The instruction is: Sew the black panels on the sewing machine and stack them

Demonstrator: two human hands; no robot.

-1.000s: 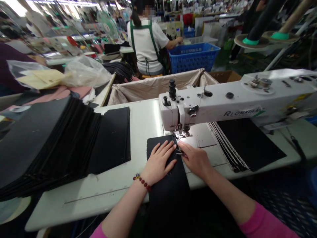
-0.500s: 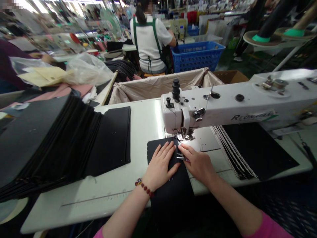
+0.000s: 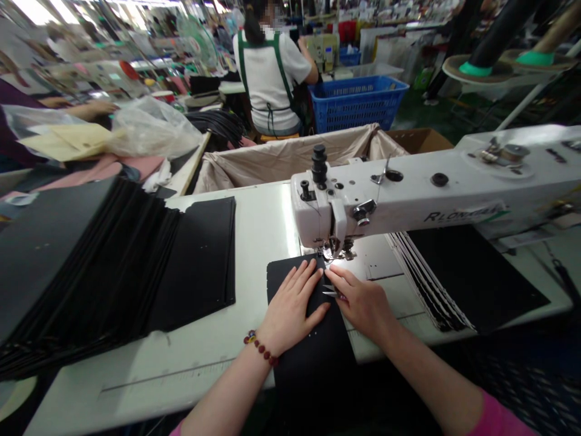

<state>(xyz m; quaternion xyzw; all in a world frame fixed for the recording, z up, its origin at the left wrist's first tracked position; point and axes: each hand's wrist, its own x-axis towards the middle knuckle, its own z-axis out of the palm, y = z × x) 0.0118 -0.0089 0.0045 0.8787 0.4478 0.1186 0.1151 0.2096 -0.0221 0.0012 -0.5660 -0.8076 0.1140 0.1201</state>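
A black panel (image 3: 290, 375) lies on the white table with its far edge at the presser foot (image 3: 336, 248) of a white sewing machine (image 3: 399, 200). Flat on the panel rests my left hand (image 3: 293, 306), fingers stretched toward the needle area, a beaded bracelet at the wrist. My right hand (image 3: 365, 303) is at the panel's right edge, its fingertips by the foot. It is closed round small scissors (image 3: 330, 291), whose blades point left over the panel; the handles are mostly hidden in the palm.
Stacks of black panels stand left (image 3: 82, 254) and right (image 3: 472, 272) of the machine. Behind the table are a cloth-lined bin (image 3: 254, 166), a blue basket (image 3: 358, 106) and a seated person (image 3: 270, 79) in an apron. Another person's arm reaches in at far left.
The view has shifted slightly, so the table and stacks appear a little further left. Both hands keep nearly the same place on the panel. The arm at far left has reached further right.
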